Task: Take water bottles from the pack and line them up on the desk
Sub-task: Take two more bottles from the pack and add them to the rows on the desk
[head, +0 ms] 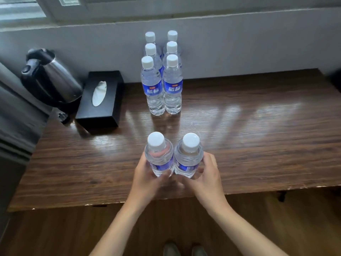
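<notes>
**Two bottles gripped side by side near the front edge of the desk**

At the left edge of the wooden desk (258, 145) stands a steel electric kettle (49, 78) with a black handle and lid, close to the back left corner. Just beside it to the right lies a black tissue box (100, 100), a white tissue showing through the oval slot in its top.

Toward the middle of the back edge, six water bottles (162, 74) stand upright in two columns of three, running from the wall toward the front. Each has a white cap and a blue label, and the neighbours touch or nearly touch.

Nearer the front edge, in line with those columns but well apart from them, are two more bottles. The left hand (145, 180) is wrapped around the lower body of the left bottle (159, 157), fingers curled on its far left side and thumb across the near face. Touching that bottle on its right is the right bottle (188, 157), grasped in the same way by the right hand (204, 180), fingers on its outer right side. Both bottles are upright, caps toward the camera; whether their bases rest on the desk cannot be told, since the hands cover them.

Below the front edge, on the wooden floor, the toes of two shoes (184, 249) show.
</notes>
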Demonstrator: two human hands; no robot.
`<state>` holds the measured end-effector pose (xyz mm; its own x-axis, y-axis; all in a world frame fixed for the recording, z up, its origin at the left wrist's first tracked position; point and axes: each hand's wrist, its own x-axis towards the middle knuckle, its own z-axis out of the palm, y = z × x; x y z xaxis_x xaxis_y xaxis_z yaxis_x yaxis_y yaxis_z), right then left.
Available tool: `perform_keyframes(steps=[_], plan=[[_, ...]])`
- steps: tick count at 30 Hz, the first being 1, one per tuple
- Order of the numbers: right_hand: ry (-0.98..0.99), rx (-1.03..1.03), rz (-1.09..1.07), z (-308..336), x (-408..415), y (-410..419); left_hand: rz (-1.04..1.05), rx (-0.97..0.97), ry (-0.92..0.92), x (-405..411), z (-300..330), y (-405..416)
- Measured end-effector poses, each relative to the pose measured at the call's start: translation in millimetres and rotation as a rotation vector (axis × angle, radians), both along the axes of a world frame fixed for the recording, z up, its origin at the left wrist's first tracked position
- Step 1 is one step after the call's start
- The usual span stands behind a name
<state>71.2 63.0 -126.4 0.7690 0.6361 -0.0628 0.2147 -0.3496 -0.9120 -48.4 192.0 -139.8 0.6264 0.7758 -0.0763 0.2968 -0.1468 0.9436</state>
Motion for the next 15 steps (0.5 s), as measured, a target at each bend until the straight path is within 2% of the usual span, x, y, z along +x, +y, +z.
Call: perform_keyframes(steps=[7,15], plan=[[-0.098,-0.025,-0.061,-25,1,9,0.092,0.109,-0.046,2,-14,-7],[-0.075,0.095,0.129,-23,12,2,0.162,0.196,-0.058,3,-20,-5]])
